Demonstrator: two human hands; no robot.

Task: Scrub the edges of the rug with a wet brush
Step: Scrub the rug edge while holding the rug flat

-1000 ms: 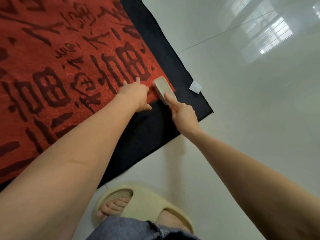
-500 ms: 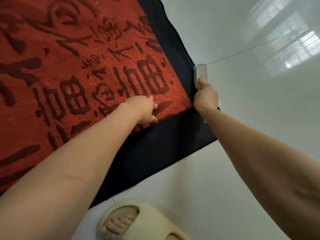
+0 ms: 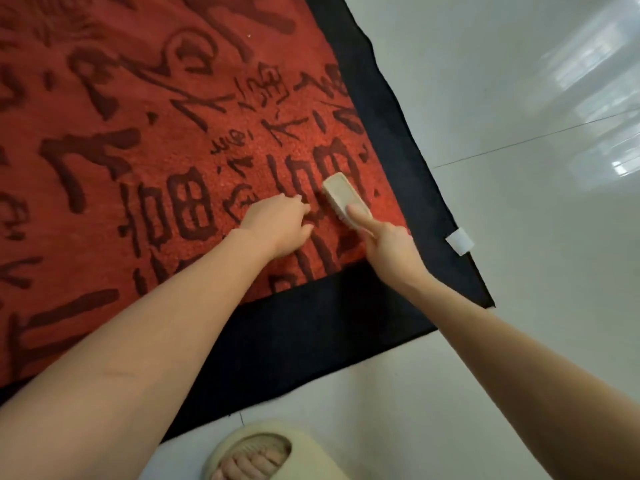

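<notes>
I count one rug [image 3: 145,140], red field, dark characters, black border. One brush [image 3: 343,197], pale, on red field just inside rug's black border. Two hands: left hand [image 3: 277,226] resting on rug beside brush, right hand [image 3: 388,247] gripping brush, forefinger laid along its back. One white tag [image 3: 459,241] at rug's right edge. One pale slipper [image 3: 277,452] with one foot in it, on floor [image 3: 519,98] below rug's near edge. I see one thin seam line [image 3: 519,142] on floor, right of rug.

Glossy white tile floor [image 3: 519,306]; red rug [image 3: 138,168], black border, lying flat; cream slipper [image 3: 277,455] beside rug's near edge.
</notes>
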